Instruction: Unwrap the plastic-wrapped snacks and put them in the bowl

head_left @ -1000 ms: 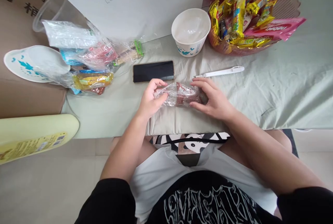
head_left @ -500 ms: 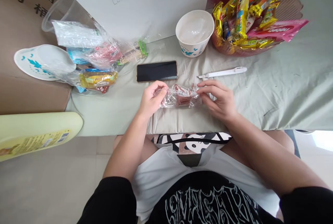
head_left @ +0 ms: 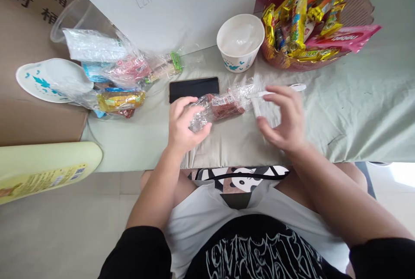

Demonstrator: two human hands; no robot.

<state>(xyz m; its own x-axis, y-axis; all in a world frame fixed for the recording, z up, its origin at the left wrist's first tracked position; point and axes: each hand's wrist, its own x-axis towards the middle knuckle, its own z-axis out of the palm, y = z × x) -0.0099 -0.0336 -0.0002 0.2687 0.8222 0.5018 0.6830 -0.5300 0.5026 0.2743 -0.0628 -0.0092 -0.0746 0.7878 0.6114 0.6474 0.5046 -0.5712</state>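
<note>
A reddish-brown block of food in a clear plastic wrapper (head_left: 226,107) lies on the cloth, tilted, its right end higher up. My left hand (head_left: 185,125) is beside the wrapper's crinkled left end, thumb and fingers apart; whether it still touches the plastic I cannot tell. To the right of the wrapper, my right hand (head_left: 283,117) has its fingers spread and slightly blurred, with nothing held in it. A white utility knife (head_left: 297,87) lies behind the right hand, which partly hides it. Just beyond my left hand rests a black phone (head_left: 193,89).
A white paper tub (head_left: 240,43) stands behind the wrapper, next to a basket (head_left: 356,8) of wrapped snacks. Packaged snacks (head_left: 121,99), clear bags and a tipped paper tub (head_left: 52,79) crowd the left. A yellow-green object (head_left: 48,164) juts in at the table's left front.
Both hands have loosened their pinch on the wrapper and spread their fingers. The right hand has moved right, away from it. The wrapped block now lies turned, its right end farther from me.
</note>
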